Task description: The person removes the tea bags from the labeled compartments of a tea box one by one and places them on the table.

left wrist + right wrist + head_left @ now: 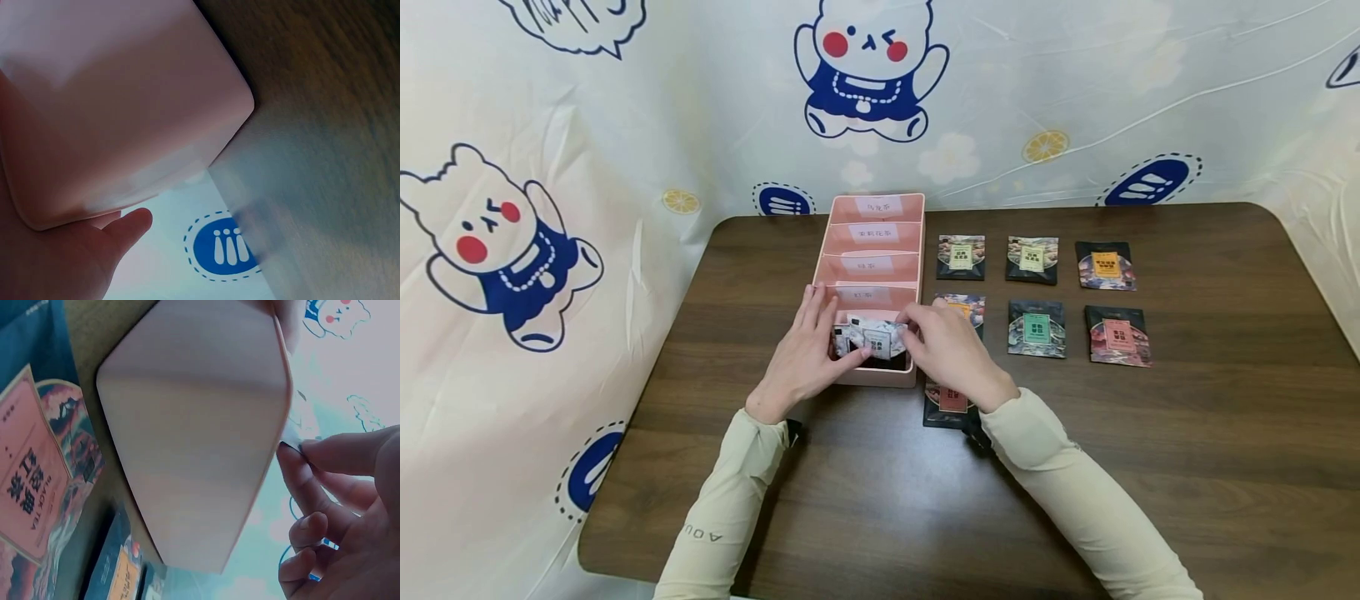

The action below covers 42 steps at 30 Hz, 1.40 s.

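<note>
A pink divided box [877, 377] with paper labels stands in front of me. In its nearest compartment are white patterned tea sachets [877, 340], above a dark bottom. My right hand [951, 346] pinches the right edge of a sachet between thumb and index finger at the box's right rim; the other fingers curl loosely in the right wrist view. My left hand [801, 354] rests at the left rim, its fingers stretched along the side and its thumb [853, 360] reaching over the sachets. In the left wrist view the box wall hides part of that hand.
Right of the box, dark tea packets lie in rows, among them a green-labelled one [1037, 329] and a red-labelled one [1117, 336]. My right hand and forearm partly cover a black tea packet [951, 402] and an orange-labelled one [972, 310]. A patterned cloth [1000, 83] hangs behind the table.
</note>
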Available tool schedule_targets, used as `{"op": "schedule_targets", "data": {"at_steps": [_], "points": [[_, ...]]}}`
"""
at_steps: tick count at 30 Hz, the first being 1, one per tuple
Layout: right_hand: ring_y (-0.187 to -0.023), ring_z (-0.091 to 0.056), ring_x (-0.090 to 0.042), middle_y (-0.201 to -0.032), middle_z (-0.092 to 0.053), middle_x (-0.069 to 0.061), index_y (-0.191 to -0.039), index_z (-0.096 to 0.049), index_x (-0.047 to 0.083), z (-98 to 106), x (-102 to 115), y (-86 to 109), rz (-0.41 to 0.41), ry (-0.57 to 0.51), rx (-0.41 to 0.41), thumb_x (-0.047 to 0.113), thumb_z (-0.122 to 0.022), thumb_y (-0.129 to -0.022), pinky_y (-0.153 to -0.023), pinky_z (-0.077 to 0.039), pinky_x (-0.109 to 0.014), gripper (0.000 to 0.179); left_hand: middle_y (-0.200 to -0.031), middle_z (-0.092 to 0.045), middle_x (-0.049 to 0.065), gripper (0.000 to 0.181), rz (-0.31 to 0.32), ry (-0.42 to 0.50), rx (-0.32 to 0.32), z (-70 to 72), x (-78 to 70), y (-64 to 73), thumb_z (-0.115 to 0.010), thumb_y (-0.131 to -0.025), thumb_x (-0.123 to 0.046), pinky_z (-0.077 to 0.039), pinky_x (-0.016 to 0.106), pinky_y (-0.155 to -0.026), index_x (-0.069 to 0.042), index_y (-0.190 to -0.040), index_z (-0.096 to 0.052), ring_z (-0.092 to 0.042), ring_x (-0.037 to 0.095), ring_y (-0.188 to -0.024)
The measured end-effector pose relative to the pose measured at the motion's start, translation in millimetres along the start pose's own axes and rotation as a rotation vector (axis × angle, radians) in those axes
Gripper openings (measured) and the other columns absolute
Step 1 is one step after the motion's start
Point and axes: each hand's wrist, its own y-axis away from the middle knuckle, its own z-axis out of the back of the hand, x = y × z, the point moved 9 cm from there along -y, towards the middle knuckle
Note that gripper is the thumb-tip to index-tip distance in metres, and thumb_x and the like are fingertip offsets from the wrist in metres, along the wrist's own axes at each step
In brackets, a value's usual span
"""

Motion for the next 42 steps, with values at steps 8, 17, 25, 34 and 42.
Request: {"op": "schedule_targets", "data": {"at_steps": [8, 17, 25, 34, 42], "points": [[-0.080, -0.053, -0.019, -0.089, -0.069, -0.003, -0.107, -0.066, 0.011, 21.6, -14.5, -2.0, -0.068, -0.110, -0.084, 0.020, -0.056, -0.096, -0.068, -0.041, -0.032, 0.017, -0.164, -0.005, 0.011, 0.102, 0.002, -0.004, 0.011, -1.0, -0.4, -0.4, -0.050, -0.083, -0.074, -0.024, 0.048, -0.118, -0.007, -0.154, -0.022, 0.004, 0.024, -0.152], [-0.067, -0.045, -0.022, -0.087, -0.062, -0.008, -0.110, -0.064, 0.006, 47.5, -36.2, 1.8, -0.140, -0.236, -0.153, 0.015, -0.056, -0.096, -0.062, -0.034, -0.031, 0.019, -0.164, -0.004, 0.011, 0.100, 0.000, 0.006, 0.009, -0.5, 1.0, -0.9, -0.052, -0.083, -0.071, -0.027, 0.051, -0.116, -0.006, -0.153, -0.024, 0.003, 0.026, -0.152], [-0.066, -0.045, -0.022, -0.082, -0.058, -0.009, -0.107, -0.064, 0.003, 56.4, -56.2, 8.0, -0.165, -0.263, -0.151, 0.011, -0.056, -0.095, -0.062, -0.034, -0.030, 0.016, -0.164, -0.005, 0.011, 0.100, 0.002, 0.006, 0.011, -0.6, 0.4, -1.4, -0.052, -0.083, -0.071, -0.027, 0.051, -0.116, -0.006, -0.153, -0.024, 0.003, 0.027, -0.152], [-0.069, -0.048, -0.023, -0.082, -0.060, -0.010, -0.106, -0.064, 0.003, 61.6, -78.5, 19.8, -0.204, -0.185, -0.063, 0.012, -0.054, -0.097, -0.064, -0.037, -0.032, 0.016, -0.164, -0.005, 0.011, 0.100, 0.004, 0.003, 0.008, -0.9, 1.0, -1.2, -0.051, -0.083, -0.072, -0.026, 0.050, -0.117, -0.006, -0.153, -0.023, 0.002, 0.026, -0.152], [-0.068, -0.048, -0.021, -0.083, -0.060, -0.010, -0.105, -0.064, 0.001, 62.8, -102.3, 36.4, -0.252, -0.108, 0.048, 0.012, -0.054, -0.096, -0.063, -0.038, -0.032, 0.017, -0.164, -0.005, 0.011, 0.100, 0.001, 0.008, 0.012, -1.0, 0.9, -0.2, -0.052, -0.083, -0.072, -0.025, 0.051, -0.117, -0.006, -0.153, -0.023, 0.004, 0.025, -0.152]]}}
